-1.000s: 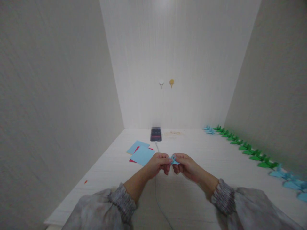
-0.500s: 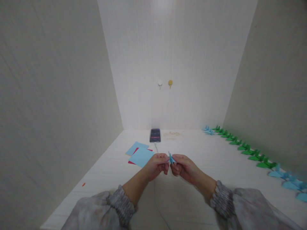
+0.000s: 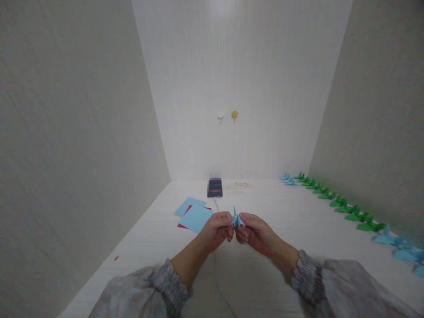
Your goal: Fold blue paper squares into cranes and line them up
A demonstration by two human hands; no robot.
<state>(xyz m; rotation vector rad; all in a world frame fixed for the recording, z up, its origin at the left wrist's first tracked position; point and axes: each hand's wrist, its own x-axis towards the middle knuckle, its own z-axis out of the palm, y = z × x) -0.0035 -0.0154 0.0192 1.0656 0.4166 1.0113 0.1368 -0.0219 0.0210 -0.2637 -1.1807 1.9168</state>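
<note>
Between my two hands is a small light blue origami crane, with a thin point sticking up from its middle. My left hand pinches its left side between thumb and fingers. On the other side my right hand pinches the right wing the same way. Both hands are closed and hover over the table, nearly touching each other. Part of the crane is hidden by my fingertips. Just behind my left hand lie light blue square sheets with red paper showing beneath.
A line of green paper cranes runs along the right wall, with light blue cranes at its near end and more at the far end. A phone stands at the back, its cable trailing forward. An orange scrap lies left.
The crane's wings are spread a little wider, and its point stands more upright. Both hands keep their pinch and have hardly moved.
</note>
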